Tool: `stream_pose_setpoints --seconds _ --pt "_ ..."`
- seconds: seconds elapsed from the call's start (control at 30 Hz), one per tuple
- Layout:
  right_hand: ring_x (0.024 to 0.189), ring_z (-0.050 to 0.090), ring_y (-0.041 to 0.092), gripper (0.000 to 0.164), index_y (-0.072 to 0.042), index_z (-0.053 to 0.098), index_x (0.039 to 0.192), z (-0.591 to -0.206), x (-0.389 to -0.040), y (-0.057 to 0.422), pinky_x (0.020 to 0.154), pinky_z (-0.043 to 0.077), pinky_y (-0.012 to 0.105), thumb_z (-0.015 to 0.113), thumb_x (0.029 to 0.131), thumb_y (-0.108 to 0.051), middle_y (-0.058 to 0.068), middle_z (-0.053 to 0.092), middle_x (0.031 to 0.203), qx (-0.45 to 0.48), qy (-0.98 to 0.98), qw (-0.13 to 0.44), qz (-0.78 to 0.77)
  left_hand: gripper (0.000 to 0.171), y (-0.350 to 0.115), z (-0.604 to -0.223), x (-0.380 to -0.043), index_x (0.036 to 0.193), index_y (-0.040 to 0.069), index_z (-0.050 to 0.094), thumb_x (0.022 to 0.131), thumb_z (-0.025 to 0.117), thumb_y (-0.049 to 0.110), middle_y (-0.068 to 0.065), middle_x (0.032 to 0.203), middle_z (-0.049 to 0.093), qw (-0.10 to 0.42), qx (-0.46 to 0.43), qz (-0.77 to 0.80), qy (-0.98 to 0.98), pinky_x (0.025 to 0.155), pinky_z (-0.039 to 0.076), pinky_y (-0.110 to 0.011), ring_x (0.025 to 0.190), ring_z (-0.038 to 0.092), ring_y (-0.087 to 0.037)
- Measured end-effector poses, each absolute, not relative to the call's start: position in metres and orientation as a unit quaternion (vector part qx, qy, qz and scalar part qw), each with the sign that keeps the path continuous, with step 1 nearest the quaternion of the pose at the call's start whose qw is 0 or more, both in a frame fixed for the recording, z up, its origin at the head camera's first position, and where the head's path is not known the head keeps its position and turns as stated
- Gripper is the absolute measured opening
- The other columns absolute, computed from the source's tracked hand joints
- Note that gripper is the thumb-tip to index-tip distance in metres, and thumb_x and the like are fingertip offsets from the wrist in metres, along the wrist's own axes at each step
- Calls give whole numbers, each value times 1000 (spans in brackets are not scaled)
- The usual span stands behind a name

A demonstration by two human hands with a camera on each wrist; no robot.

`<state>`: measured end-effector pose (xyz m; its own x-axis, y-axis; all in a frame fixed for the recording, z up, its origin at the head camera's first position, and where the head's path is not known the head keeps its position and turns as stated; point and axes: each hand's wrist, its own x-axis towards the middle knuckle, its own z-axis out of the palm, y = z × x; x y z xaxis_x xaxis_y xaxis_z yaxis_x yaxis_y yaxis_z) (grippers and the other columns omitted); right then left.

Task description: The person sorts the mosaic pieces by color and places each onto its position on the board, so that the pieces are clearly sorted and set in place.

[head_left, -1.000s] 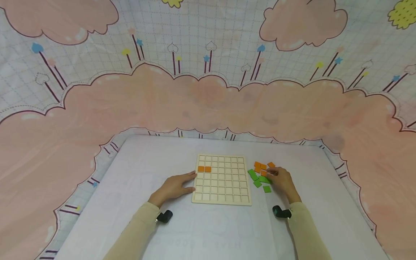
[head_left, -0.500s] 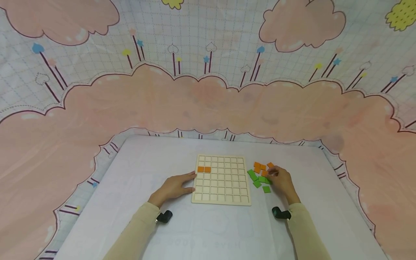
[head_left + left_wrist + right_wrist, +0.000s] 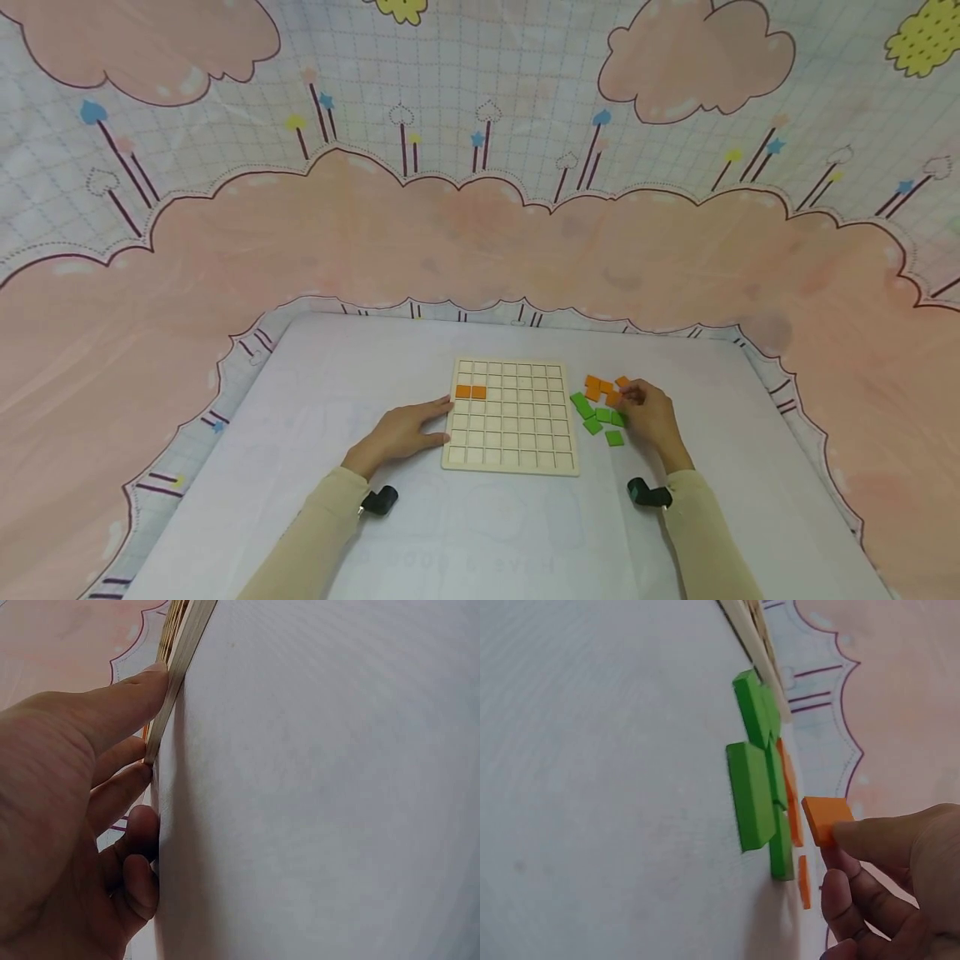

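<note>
A pale wooden grid board (image 3: 517, 417) lies on the white table, with two orange square tiles (image 3: 471, 392) side by side in cells near its left edge. My left hand (image 3: 401, 430) touches that edge with thumb and fingertips. In the left wrist view, the thumb (image 3: 131, 701) lies against the board's side (image 3: 184, 656), and the lower fingers curl loosely. To the right of the board, my right hand (image 3: 651, 419) pinches an orange square tile (image 3: 825, 817), held tilted and clear of the table in the right wrist view.
Beside the board's right edge lie several loose green tiles (image 3: 592, 425) and several loose orange tiles (image 3: 592, 387), some overlapping. A cloud-patterned cloth (image 3: 480, 242) hangs behind the table (image 3: 375, 350) and at its sides. Dark wrist cameras (image 3: 381, 500) sit near both cuffs.
An orange tile at my right fingertips has shifted slightly and turned. The right hand has barely moved, and my left hand keeps its place at the board's edge.
</note>
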<state>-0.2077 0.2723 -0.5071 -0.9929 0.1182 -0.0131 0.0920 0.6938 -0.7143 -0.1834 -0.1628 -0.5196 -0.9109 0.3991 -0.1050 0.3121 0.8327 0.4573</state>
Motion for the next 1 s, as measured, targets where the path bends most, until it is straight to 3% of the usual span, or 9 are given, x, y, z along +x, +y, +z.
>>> stream_pose_setpoints --seconds 0.2,0.47,0.7,1.0 --pt "97 60 30 21 0 64 113 -500 -207 268 83 50 36 61 94 -11 20 67 109 -41 -921 37 386 65 -163 -518 -184 147 26 47 89 68 46 8 156 39 98 183 219 953 117 36 -50 142 43 -26" --pt "93 62 28 19 -1 66 109 -497 -205 261 77 50 29 65 93 -10 19 69 106 -32 -917 55 394 64 -163 -520 -182 147 26 47 89 69 45 8 157 39 103 180 227 952 117 36 -50 143 43 -26" --pt "97 63 30 20 -1 65 111 -495 -204 252 84 54 38 65 94 -11 19 69 108 -31 -916 46 397 63 -162 -522 -183 147 27 47 90 68 44 8 157 39 102 179 224 952 117 36 -50 143 43 -26" --pt "98 64 30 19 0 66 110 -494 -207 240 84 54 39 65 93 -8 19 70 107 -17 -910 44 411 63 -161 -521 -183 146 27 47 89 69 44 8 157 39 104 177 225 953 117 36 -50 143 43 -26"
